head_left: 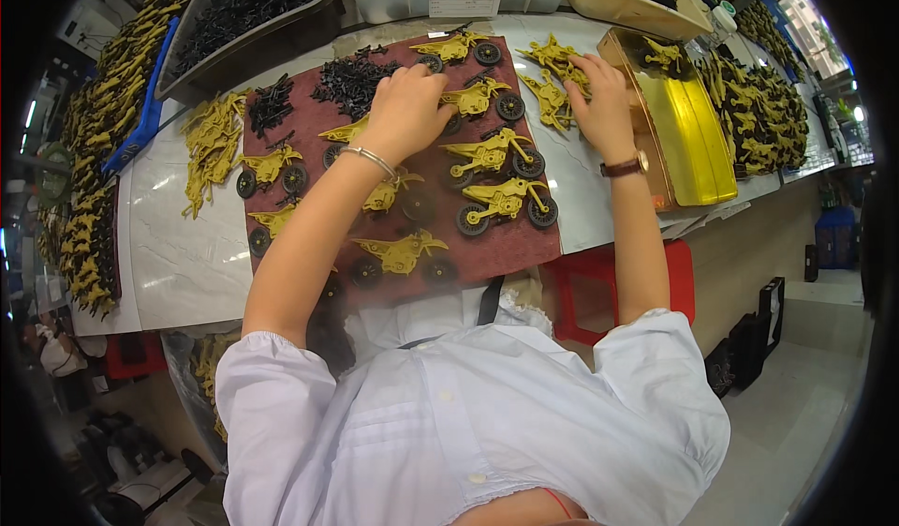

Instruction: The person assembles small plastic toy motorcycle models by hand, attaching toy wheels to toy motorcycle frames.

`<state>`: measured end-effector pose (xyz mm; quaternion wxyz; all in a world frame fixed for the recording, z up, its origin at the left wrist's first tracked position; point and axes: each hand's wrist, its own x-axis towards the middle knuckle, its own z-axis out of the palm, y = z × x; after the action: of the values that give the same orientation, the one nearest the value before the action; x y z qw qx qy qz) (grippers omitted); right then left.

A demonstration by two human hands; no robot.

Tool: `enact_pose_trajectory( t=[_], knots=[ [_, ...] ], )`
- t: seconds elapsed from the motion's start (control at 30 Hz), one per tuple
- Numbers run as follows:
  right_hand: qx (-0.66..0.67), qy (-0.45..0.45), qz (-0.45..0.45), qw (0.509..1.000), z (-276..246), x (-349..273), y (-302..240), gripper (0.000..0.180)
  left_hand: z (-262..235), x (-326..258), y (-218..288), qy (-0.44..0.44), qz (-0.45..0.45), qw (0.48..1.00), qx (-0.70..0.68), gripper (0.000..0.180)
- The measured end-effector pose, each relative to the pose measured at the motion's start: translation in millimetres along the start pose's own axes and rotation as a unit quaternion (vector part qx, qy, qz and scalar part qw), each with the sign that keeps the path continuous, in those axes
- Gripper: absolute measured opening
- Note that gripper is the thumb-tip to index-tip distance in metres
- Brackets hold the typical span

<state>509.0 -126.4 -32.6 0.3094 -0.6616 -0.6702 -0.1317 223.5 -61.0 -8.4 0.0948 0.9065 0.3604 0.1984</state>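
White blouse point(468, 423), left hand point(407, 109) flat on toy motorcycle point(348, 133), right hand point(599, 100) touching yellow frames point(552, 81)

A toy assembly workshop: a worktable point(178, 254) crowded with yellow toy motorcycles point(501, 200) and trays of black parts point(248, 1).

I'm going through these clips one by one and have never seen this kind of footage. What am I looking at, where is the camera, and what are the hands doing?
There is no machine here: a person works with bare hands, filmed by a wide fisheye camera on their head, looking down. The left hand rests on a dark red mat among yellow toy motorcycles with black wheels, beside a heap of small black parts. The right hand touches loose yellow motorcycle bodies on the pale tabletop, next to a gold-coloured tray. Whether either hand grips anything cannot be told.
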Motion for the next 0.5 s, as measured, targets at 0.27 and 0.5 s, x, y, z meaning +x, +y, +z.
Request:
enact_pose_trajectory(
  t=[0.27, 0.5],
  knots=[
    [-0.064, -0.196, 0.073, 0.976, 14.4, 48.8, 12.8, 0.052, -0.1, -5.6, -9.3, -0.007, -0.026, 1.0, -0.001, 0.029],
    [-0.055, -0.046, -0.031, 0.997, -3.7, 48.0, 18.8, 0.025, 20.1, 6.3, -17.1, 0.065, -0.028, 0.961, -0.267, 0.025]
  ],
)
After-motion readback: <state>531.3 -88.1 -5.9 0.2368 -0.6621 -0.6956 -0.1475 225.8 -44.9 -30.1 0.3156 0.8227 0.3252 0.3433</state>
